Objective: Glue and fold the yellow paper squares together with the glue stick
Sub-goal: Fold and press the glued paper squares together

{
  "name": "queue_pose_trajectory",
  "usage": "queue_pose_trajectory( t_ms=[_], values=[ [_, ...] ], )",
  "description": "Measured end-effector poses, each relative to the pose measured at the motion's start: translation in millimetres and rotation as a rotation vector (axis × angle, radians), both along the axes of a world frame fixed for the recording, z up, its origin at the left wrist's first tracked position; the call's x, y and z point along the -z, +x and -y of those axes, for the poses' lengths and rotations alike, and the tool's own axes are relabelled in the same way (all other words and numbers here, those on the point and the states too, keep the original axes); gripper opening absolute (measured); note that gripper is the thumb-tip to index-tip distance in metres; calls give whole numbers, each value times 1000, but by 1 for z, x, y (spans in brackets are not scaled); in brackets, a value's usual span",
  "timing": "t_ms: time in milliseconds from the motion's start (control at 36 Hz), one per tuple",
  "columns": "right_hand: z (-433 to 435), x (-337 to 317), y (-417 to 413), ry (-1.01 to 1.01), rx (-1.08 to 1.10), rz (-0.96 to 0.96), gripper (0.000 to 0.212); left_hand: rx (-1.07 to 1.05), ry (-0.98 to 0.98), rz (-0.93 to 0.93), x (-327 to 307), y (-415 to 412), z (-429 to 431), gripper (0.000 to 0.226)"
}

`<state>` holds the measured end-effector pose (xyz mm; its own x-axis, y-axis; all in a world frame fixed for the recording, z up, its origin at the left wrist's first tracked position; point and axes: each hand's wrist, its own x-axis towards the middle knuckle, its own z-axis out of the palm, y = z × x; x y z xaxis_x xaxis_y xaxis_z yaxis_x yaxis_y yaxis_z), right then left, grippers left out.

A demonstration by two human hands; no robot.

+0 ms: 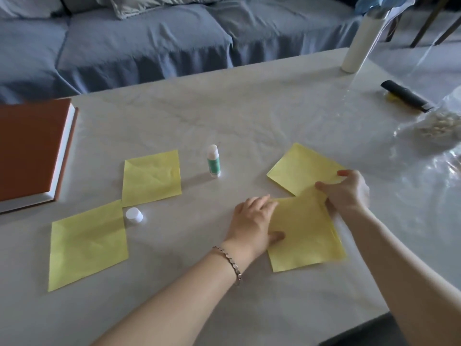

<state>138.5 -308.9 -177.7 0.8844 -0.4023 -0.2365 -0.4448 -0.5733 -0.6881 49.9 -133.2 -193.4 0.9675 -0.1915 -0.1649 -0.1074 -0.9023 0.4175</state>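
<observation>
Left hand [254, 221] flat, fingers straight, pressing left edge of near right square [306, 236]. Right hand [348, 193] pinching corner of far right square [299, 171] where both overlap. Glue stick [213, 161] upright, uncapped, left of hands. Cap [134, 215] beside upper left square [151, 177] and lower left square [87, 245].

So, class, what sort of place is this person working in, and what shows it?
Probably a living room at home: a sofa under a blue cover stands just behind the table, and a hardback book lies on it near the yellow paper squares.
</observation>
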Motion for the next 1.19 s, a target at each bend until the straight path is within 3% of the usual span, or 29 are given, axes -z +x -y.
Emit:
queue_pose_trajectory(
  t_ms=[111,278,417,500,694,889,972,1194],
  values=[
    [4,5,-1,113,126,156,55,-1,-33,20,1,1,1,69],
    [15,-6,1,104,122,375,55,11,-60,25,2,5,5,65],
    [15,-14,11,23,31,365,28,24,-85,29,2,1,3,63],
    [13,-20,10,-8,34,398,27,-3,-111,64,2,-7,-8,58],
    [-2,-36,-20,198,-79,490,17,-227,-284,279,-1,-49,-62,38],
    [-60,-53,-88,460,-543,206,15,-548,-229,488,-5,-100,-138,31],
    [-98,-40,-106,476,-707,84,17,-743,-126,437,1,-119,-172,22],
    [-168,-16,-136,435,-906,-45,9,-1003,63,242,3,-148,-231,38]
  ],
)
